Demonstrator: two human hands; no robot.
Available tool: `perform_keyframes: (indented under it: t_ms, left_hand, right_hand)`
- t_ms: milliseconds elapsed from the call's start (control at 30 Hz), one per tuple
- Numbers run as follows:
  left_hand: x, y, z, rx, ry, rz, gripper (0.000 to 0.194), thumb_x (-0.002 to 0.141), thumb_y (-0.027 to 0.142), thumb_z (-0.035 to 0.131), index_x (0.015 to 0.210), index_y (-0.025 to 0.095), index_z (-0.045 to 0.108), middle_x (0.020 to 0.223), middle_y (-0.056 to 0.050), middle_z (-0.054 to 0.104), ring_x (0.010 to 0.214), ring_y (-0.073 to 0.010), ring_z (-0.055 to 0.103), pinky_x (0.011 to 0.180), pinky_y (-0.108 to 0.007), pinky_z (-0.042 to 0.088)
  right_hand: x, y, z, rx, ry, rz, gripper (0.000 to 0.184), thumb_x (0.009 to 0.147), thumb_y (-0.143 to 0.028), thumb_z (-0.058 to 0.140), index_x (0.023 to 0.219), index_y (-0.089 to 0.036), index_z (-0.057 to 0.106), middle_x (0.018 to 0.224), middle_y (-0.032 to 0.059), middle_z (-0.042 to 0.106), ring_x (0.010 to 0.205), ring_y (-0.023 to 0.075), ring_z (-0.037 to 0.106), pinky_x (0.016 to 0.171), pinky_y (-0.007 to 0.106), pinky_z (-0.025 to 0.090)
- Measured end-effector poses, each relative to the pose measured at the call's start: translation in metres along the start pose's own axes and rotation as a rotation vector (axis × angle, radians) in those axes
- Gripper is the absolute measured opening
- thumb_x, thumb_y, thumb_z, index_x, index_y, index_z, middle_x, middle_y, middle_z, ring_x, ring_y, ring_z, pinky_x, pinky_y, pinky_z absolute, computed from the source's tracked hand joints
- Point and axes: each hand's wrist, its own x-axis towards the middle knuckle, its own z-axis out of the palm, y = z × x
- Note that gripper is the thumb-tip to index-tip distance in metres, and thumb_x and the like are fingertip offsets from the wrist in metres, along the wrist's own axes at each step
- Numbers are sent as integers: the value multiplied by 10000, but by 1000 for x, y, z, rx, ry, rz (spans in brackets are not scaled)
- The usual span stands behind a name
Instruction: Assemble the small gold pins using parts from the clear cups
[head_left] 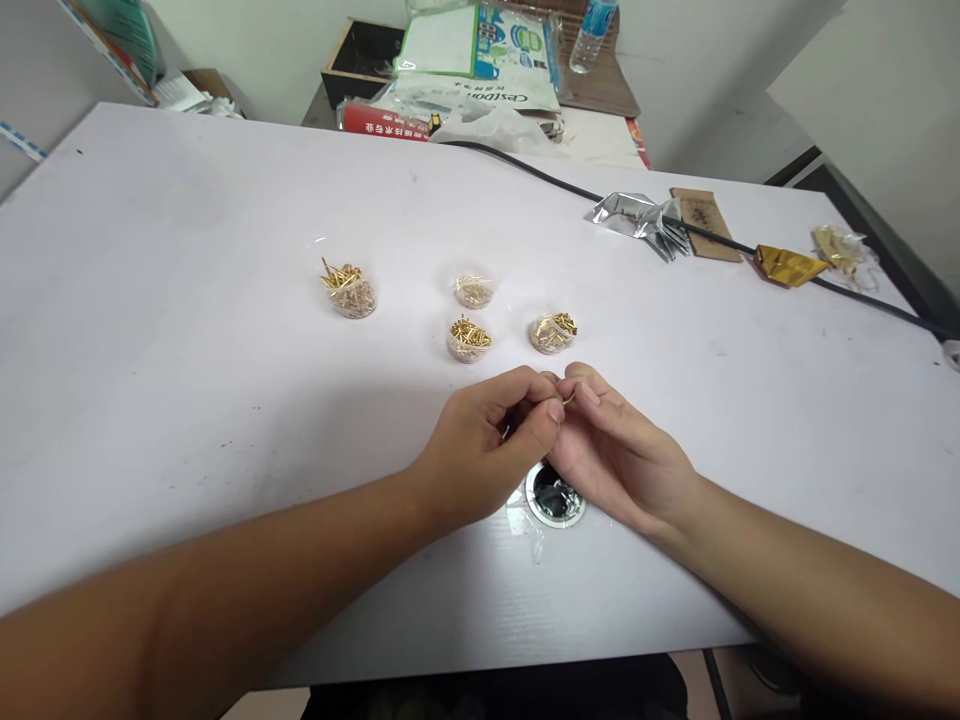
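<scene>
My left hand (487, 440) and my right hand (619, 440) meet over the near part of the white table. Both are closed in a pinch, thumbs against fingers. Between the fingertips shows a thin gold-coloured piece (568, 399), too small to make out fully. Just beyond my fingers stand small clear cups of gold-coloured metal pins: a right cup (553, 334), a middle cup (469, 342) and a far cup (473, 292) with finer pieces. Farther left, a fuller cup (352, 292) holds longer pins. Beneath my hands, a round cable hole (555, 497) is partly covered.
A black cable (540, 175) crosses the table's far right side, past silver foil (637, 215), a brown cardboard piece (705, 225) and gold foil (789, 266). A plastic bag (846, 255) lies at the right. Behind the table are packages (480, 45) and a water bottle (592, 38).
</scene>
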Motion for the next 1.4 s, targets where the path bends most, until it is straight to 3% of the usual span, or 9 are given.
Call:
perform_keyframes:
  t_ms: [233, 567, 1167, 1400]
  left_hand:
    - [0, 1, 1, 11, 31, 46, 151, 902, 209, 521, 766, 146, 536, 665, 24, 494, 627, -82, 430, 604, -214, 383]
    - [0, 0, 1, -28, 22, 12, 142, 908, 225, 516, 798, 143, 551, 725, -7, 562, 689, -110, 507, 638, -243, 412]
    - [-1, 0, 1, -82, 6, 0, 159, 922, 258, 519, 814, 147, 551, 701, -4, 544, 667, -106, 488, 620, -236, 416]
    - [1, 1, 1, -80, 6, -2, 151, 910, 236, 524, 788, 147, 540, 686, 5, 539, 638, -90, 463, 596, -212, 409]
  right_hand:
    - [-2, 2, 5, -48, 15, -107, 109, 838, -239, 708, 782, -198, 623, 911, 1, 570, 899, 102, 553, 851, 210, 502]
    - [-2, 3, 2, -38, 18, -65, 170, 815, -268, 711, 748, -214, 564, 934, 7, 572, 924, 142, 554, 916, 310, 502]
    - [-3, 7, 6, 56, 22, -70, 200, 810, -257, 723, 743, -190, 546, 885, 1, 537, 890, 105, 542, 841, 204, 503]
    - [-3, 7, 6, -17, 72, -89, 194, 815, -283, 724, 781, -211, 547, 908, -2, 555, 885, 122, 550, 867, 269, 509]
